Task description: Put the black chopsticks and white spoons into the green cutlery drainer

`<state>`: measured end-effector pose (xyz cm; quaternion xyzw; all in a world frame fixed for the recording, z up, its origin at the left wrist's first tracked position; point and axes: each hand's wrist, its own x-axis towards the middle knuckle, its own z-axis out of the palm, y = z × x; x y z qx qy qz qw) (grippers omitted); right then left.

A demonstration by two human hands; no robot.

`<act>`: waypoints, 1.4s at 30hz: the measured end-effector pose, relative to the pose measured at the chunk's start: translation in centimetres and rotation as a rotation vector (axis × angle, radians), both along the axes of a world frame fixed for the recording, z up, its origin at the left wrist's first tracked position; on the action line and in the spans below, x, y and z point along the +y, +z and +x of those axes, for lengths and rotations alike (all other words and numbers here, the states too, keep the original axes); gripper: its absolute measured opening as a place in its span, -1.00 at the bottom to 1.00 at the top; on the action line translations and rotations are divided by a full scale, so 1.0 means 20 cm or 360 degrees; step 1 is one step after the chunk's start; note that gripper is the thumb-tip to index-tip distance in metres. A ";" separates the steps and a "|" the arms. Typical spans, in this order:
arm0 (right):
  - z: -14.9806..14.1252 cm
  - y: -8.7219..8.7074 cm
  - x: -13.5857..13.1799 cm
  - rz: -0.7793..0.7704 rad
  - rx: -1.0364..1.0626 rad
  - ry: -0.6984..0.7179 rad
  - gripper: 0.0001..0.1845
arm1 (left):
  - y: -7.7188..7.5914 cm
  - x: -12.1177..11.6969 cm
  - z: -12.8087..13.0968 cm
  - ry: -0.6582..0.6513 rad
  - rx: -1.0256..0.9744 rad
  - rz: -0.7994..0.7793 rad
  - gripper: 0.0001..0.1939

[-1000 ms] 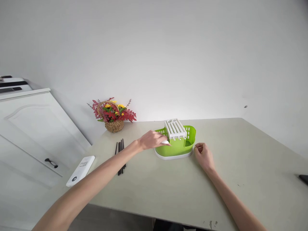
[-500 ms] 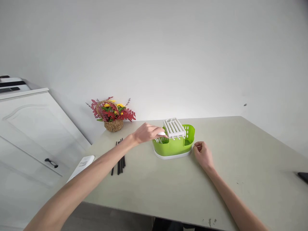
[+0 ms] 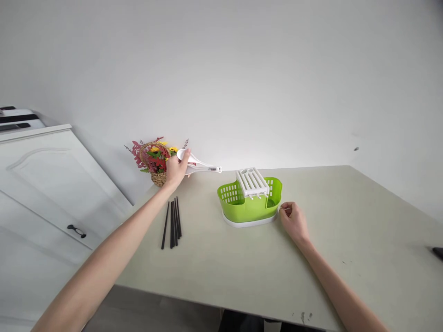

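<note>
White spoons (image 3: pixel 200 166) are gripped by their bowl ends in my left hand (image 3: pixel 177 169), handles pointing right, in the air before the flower basket. My right hand (image 3: pixel 292 220) rests on the table with curled fingers, beside the right end of a green cutlery basket (image 3: pixel 242 212); its fingertips are close to or touching the white base tray (image 3: pixel 247 223). Whether those fingers hold anything is hidden. A white slotted rack (image 3: pixel 252 182) with small hooks spans the middle of the green basket. Several black chopsticks (image 3: pixel 173 224) lie below my left hand.
A wicker basket of artificial flowers (image 3: pixel 155 159) stands at the table's back left corner. To the left is a white cabinet (image 3: pixel 44 193) with a black handle. A dark object (image 3: pixel 438 252) lies at the right edge. The grey wall (image 3: pixel 263 83) closes off the back.
My left hand has lifted the white spoons out of the green basket's left compartment and carried them up and left. My right hand has stayed in place.
</note>
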<state>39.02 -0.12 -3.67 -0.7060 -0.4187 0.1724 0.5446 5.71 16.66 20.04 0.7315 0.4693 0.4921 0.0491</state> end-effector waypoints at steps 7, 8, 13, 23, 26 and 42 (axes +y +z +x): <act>0.00 0.00 0.00 -0.0001 -0.0010 -0.0002 -0.75 | -0.25 0.06 -0.32 -0.0243 0.0287 -0.0915 -0.34; 0.00 0.00 0.00 -0.0005 -0.0013 -0.0004 -0.75 | -0.28 0.06 -0.35 -0.0279 0.0360 -0.1041 -0.32; 0.00 0.00 -0.01 -0.0028 -0.0023 0.0000 -0.75 | -0.41 0.04 -0.46 -0.0415 0.0731 -0.1535 -0.25; 0.00 0.01 -0.01 -0.0037 -0.0036 -0.0016 -0.74 | -0.48 0.02 -0.46 -0.0398 0.1157 -0.1617 -0.30; 0.00 0.01 -0.02 -0.0042 -0.0036 -0.0016 -0.74 | -0.51 0.03 -0.46 -0.0395 0.1247 -0.1525 -0.34; 0.00 0.01 -0.02 -0.0053 -0.0025 -0.0019 -0.73 | -0.62 -0.01 -0.40 -0.0360 0.1460 -0.0910 -0.40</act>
